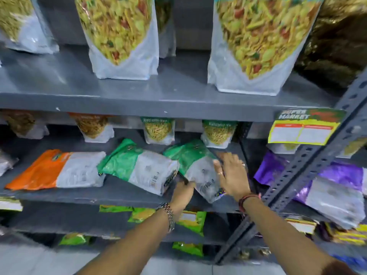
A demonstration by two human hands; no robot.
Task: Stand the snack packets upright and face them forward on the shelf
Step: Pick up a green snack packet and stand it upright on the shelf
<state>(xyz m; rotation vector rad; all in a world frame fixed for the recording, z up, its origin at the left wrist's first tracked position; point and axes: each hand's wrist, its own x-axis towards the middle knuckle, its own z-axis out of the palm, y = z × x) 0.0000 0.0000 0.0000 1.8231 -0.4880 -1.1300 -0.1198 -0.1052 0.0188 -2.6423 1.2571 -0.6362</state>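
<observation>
- Forearms reach up from the bottom edge, the left one wearing a metal chain bracelet and the right one a red thread band at the wrist.
- Left hand sits at the front lip of the middle shelf, its fingers tucked under the near left corner of a green packet; whether they close on it I cannot tell (they are hidden beneath the film).
- Right hand lies open and flat, fingers spread, palm down on the right side of that same green packet, with rings on two fingers.
- That packet lies flat and skewed, back side up with its barcode toward the hands, its near corner hanging over the shelf lip.
- Just left of the left hand a second green packet lies flat too, overlapping the first one's edge.
- Further left of it an orange packet lies flat, back side up.
- Right of the right hand, beyond a slotted metal upright, purple packets lie slumped.
- Behind the hands, at the back of the middle shelf, small packets stand upright and face forward.
- Above the right hand a yellow price tag hangs on the upper shelf edge.
- Farthest up, large mixture pouches stand upright on the upper shelf.
</observation>
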